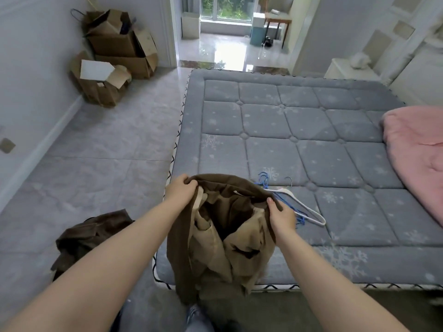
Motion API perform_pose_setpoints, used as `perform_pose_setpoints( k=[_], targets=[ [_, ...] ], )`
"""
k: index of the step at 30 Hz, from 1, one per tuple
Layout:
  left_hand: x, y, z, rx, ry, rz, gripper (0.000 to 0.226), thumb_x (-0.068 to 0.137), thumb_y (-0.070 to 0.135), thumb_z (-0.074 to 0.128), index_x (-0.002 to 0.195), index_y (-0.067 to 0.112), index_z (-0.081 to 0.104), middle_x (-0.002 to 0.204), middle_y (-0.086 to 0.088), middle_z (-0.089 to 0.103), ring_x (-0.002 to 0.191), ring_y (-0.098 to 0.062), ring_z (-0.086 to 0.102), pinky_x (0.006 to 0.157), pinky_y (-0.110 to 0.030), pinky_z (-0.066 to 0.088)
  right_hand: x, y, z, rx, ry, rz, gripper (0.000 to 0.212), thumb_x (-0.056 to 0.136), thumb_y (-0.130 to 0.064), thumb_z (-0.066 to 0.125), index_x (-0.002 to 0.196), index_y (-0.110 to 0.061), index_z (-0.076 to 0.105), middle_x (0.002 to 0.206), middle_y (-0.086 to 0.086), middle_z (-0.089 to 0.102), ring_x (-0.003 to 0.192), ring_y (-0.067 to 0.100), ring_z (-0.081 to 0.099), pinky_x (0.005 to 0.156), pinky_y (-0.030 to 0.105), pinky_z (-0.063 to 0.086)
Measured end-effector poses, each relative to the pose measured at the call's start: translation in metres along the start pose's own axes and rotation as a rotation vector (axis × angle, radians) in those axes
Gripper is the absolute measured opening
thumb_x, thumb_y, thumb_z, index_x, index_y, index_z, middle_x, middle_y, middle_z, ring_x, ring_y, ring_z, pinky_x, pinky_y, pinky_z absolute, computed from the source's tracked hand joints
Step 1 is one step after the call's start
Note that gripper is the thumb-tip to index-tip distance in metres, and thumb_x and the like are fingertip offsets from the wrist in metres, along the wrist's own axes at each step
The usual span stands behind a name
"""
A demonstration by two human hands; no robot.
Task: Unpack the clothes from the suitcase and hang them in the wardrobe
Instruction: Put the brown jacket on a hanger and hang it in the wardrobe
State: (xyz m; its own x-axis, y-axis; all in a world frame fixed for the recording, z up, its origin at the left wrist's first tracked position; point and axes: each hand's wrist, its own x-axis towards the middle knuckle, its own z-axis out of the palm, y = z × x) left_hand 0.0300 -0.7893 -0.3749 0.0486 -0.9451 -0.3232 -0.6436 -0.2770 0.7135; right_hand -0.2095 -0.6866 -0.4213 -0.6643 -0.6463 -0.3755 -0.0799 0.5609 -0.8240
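The hangers [291,200] lie on the mattress [311,130] just beyond my right hand [282,218], partly behind the brown garment [223,236] I hold up. Beyond them the mattress lies open up to the pink blanket [417,159] at my right.

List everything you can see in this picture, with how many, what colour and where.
garment: one, dark brown with tan lining, held up over the bed's near edge
second garment: one, dark brown, heaped at lower left
hangers: several, blue and one white, on the mattress beside the right hand
mattress: one, grey-blue quilted with a snowflake print, centre right
quilt: one, pink, on the mattress at right
cardboard boxes: several, brown, stacked in the far left corner
left hand: fingers grip the garment's top edge
right hand: fingers grip the garment's top edge
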Motion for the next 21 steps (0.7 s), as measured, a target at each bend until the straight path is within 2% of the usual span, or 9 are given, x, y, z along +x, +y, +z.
perform_pose_setpoints(
  k=[2,4,5,7,8,11,14,17,21],
  targets=[
    [0.018,-0.007,0.008,-0.027,-0.074,-0.026,0.009,0.093,0.028,0.055,0.089,0.02,0.058,0.105,-0.009,0.065,0.104,-0.031,0.059,0.088,-0.035,0.047,0.012,0.005,0.011,-0.084,-0.103,0.079,0.029,0.094,-0.039,0.061,0.115,-0.021,0.072,0.106,0.004,0.07,0.103,0.024,0.062,0.092,0.034,0.049],
    [0.035,-0.011,0.017,-0.072,-0.106,-0.057,0.012,0.093,0.026,0.057,0.1,0.018,0.062,0.113,-0.013,0.065,0.106,-0.032,0.059,0.096,-0.038,0.047,0.021,0.006,0.02,-0.104,-0.205,0.174,0.032,0.092,-0.039,0.063,0.119,-0.023,0.07,0.112,0.003,0.067,0.105,0.023,0.061,0.09,0.031,0.048],
    [0.042,-0.011,0.02,-0.085,-0.119,-0.076,0.018,0.094,0.025,0.057,0.106,0.015,0.064,0.116,-0.014,0.065,0.107,-0.032,0.058,0.096,-0.038,0.047,0.024,0.006,0.024,-0.121,-0.215,0.196,0.034,0.091,-0.038,0.064,0.122,-0.025,0.067,0.119,0.002,0.065,0.111,0.023,0.059,0.094,0.031,0.047],
    [0.055,-0.011,0.027,-0.096,-0.163,-0.106,0.025,0.095,0.024,0.055,0.114,0.009,0.063,0.117,-0.016,0.064,0.106,-0.032,0.058,0.094,-0.037,0.046,0.034,0.008,0.027,-0.154,-0.183,0.204,0.053,0.086,-0.04,0.066,0.137,-0.029,0.057,0.135,0.001,0.058,0.125,0.025,0.054,0.107,0.038,0.042],
    [0.06,-0.011,0.031,-0.09,-0.187,-0.112,0.027,0.096,0.023,0.054,0.116,0.008,0.063,0.117,-0.016,0.064,0.105,-0.032,0.058,0.093,-0.036,0.045,0.036,0.008,0.025,-0.145,-0.146,0.209,0.059,0.084,-0.04,0.066,0.141,-0.028,0.052,0.138,0.002,0.056,0.127,0.026,0.053,0.109,0.039,0.042],
    [0.068,0.002,0.045,-0.036,-0.259,-0.127,0.033,0.096,0.025,0.056,0.124,0.008,0.06,0.123,-0.014,0.062,0.109,-0.032,0.057,0.093,-0.035,0.044,0.046,0.013,0.016,-0.114,-0.08,0.25,0.053,0.091,-0.029,0.062,0.142,-0.021,0.049,0.141,0.005,0.054,0.128,0.027,0.051,0.108,0.041,0.041],
    [0.073,0.015,0.062,-0.006,-0.32,-0.137,0.031,0.093,0.028,0.06,0.118,0.01,0.061,0.122,-0.014,0.062,0.106,-0.031,0.058,0.094,-0.035,0.047,0.06,0.021,0.007,-0.105,-0.049,0.335,0.049,0.094,-0.022,0.06,0.141,-0.018,0.048,0.143,0.008,0.052,0.129,0.028,0.05,0.108,0.041,0.041],
    [0.077,0.031,0.083,-0.019,-0.36,-0.159,0.038,0.093,0.03,0.062,0.124,0.008,0.061,0.123,-0.012,0.063,0.111,-0.031,0.059,0.1,-0.04,0.047,0.079,0.03,-0.001,-0.087,-0.046,0.376,0.049,0.094,-0.019,0.059,0.142,-0.017,0.048,0.143,0.009,0.051,0.128,0.029,0.05,0.105,0.041,0.041],
    [0.083,0.055,0.119,-0.047,-0.36,-0.146,0.025,0.093,0.027,0.063,0.112,0.011,0.065,0.11,-0.006,0.066,0.106,-0.029,0.061,0.096,-0.035,0.048,0.114,0.041,-0.015,-0.069,-0.087,0.392,0.047,0.094,-0.019,0.059,0.14,-0.014,0.05,0.141,0.009,0.053,0.126,0.029,0.052,0.104,0.039,0.042]
  ],
)
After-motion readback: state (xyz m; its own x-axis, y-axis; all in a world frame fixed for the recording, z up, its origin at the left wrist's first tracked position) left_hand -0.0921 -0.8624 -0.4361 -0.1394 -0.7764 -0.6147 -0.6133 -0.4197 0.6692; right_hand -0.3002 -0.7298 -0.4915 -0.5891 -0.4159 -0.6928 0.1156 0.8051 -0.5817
